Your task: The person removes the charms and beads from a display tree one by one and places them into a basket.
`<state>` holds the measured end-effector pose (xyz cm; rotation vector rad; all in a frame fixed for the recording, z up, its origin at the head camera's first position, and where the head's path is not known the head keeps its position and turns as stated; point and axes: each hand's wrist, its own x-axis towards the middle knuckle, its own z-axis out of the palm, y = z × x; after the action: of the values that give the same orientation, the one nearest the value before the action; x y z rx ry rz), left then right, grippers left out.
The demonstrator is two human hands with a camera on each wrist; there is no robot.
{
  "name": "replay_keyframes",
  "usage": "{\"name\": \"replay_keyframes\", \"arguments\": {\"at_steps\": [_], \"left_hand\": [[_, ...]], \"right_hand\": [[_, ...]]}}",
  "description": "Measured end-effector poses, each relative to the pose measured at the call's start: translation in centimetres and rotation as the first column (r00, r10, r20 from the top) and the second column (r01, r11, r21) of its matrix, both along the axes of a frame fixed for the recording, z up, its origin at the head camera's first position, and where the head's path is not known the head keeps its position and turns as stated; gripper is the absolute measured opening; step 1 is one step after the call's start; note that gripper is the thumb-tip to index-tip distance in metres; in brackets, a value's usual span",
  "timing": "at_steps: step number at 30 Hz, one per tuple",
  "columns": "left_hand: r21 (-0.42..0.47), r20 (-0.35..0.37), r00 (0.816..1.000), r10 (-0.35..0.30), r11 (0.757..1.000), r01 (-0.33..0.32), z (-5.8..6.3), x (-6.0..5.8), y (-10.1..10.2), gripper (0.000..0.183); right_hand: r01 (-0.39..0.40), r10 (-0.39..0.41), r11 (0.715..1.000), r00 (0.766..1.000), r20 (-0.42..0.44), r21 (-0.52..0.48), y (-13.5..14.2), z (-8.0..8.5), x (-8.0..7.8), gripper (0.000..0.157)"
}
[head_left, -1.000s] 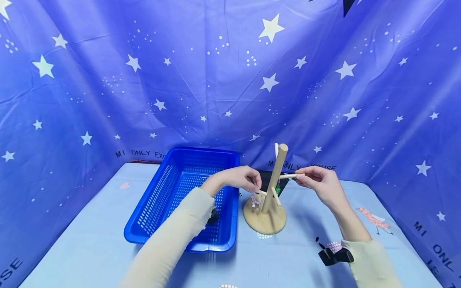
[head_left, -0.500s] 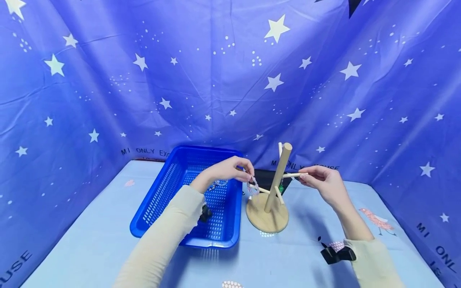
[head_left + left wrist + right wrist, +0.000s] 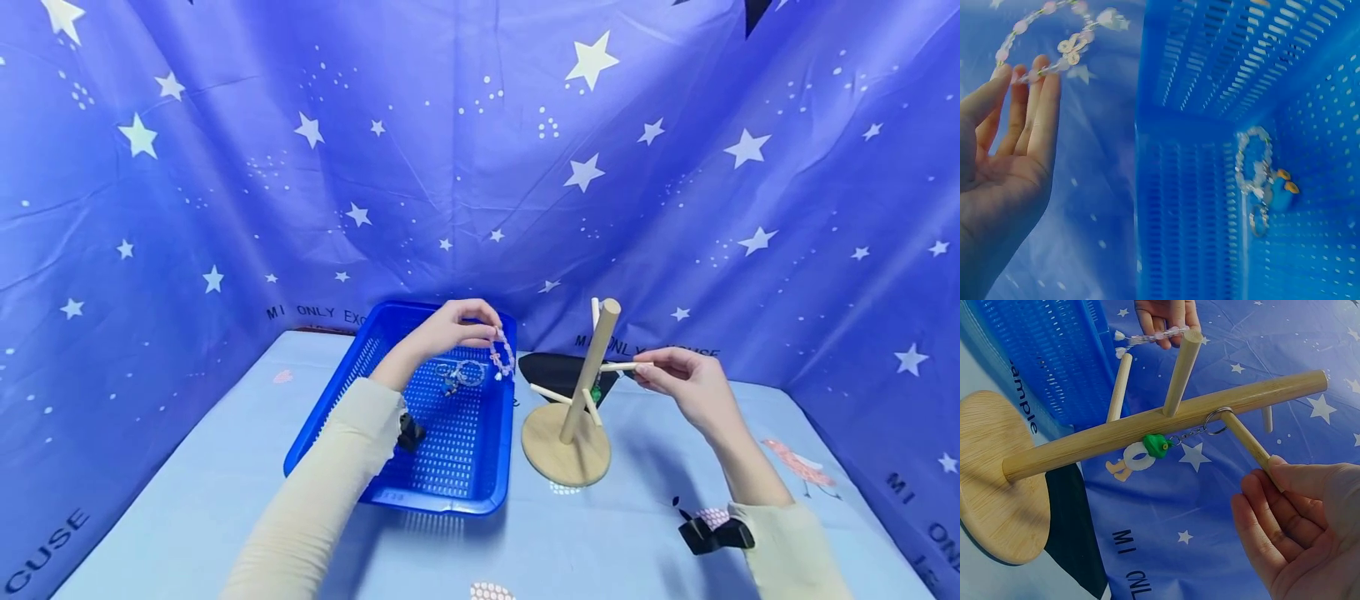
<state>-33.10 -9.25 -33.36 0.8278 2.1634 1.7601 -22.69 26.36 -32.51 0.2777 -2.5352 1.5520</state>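
Observation:
My left hand [image 3: 459, 325] pinches a pink and clear beaded bracelet [image 3: 502, 357] between thumb and fingertips. The bracelet hangs over the right rim of the blue basket [image 3: 491, 492]; a bow charm shows in the left wrist view. My right hand [image 3: 1300, 519] pinches the end of one peg [image 3: 1250, 442] of the wooden stand [image 3: 592, 367]. On that peg hangs a keyring with a green and white figure [image 3: 1147, 450], its ring close to the post. Inside the basket lie a clear beaded bracelet [image 3: 1254, 159] and a keyring with a blue and orange charm [image 3: 1282, 190].
The stand's round base [image 3: 547, 446] sits on the light blue cloth just right of the basket. Behind it lies a flat black piece [image 3: 551, 375]. A starry blue curtain [image 3: 480, 150] closes off the back and sides.
My left hand has drawn the bracelet off the stand's left peg and carried it left and up to over the basket's edge. The right hand keeps its grip on the peg.

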Motion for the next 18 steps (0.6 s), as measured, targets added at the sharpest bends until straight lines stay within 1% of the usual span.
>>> {"name": "replay_keyframes", "arguments": {"at_steps": [2,4,6,8,10,13,16,18], "left_hand": [[0.061,0.025,0.997,0.067,0.996,-0.068,-0.2,-0.2,-0.8,0.014],[0.123,0.06,0.99,0.127,0.983,-0.134,-0.5,-0.4,-1.6,0.013],[0.188,0.106,0.979,0.177,0.963,-0.194,-0.8,-0.6,-2.3,0.011],[0.247,0.159,0.965,0.209,0.938,-0.244,-1.4,-0.8,-2.9,0.011],[0.282,0.195,0.953,0.234,0.917,-0.283,-1.9,-1.0,-3.5,0.012],[0.287,0.231,0.933,0.277,0.897,-0.337,-2.6,-1.3,-4.4,0.012],[0.264,0.254,0.913,0.319,0.885,-0.383,-3.3,-1.6,-5.1,0.01],[0.238,0.262,0.903,0.341,0.884,-0.403,-3.8,-1.9,-5.6,0.01]], "right_hand": [[0.002,-0.002,1.0,1.0,0.001,0.009,0.0,0.1,0.0,0.035],[0.0,0.0,1.0,1.0,0.002,0.01,0.1,0.1,0.0,0.035],[-0.001,0.001,1.0,1.0,-0.001,0.011,0.1,0.0,-0.1,0.035],[-0.002,0.002,1.0,1.0,-0.003,0.005,0.2,-0.1,0.0,0.035],[-0.005,0.005,1.0,1.0,-0.009,-0.001,0.2,-0.3,0.0,0.034],[-0.014,0.013,1.0,1.0,-0.018,-0.008,0.2,-0.4,-0.1,0.034],[-0.019,0.019,1.0,0.999,-0.032,-0.011,0.2,-0.4,-0.2,0.034],[-0.021,0.021,1.0,0.999,-0.042,-0.013,0.2,-0.4,-0.2,0.033]]}}
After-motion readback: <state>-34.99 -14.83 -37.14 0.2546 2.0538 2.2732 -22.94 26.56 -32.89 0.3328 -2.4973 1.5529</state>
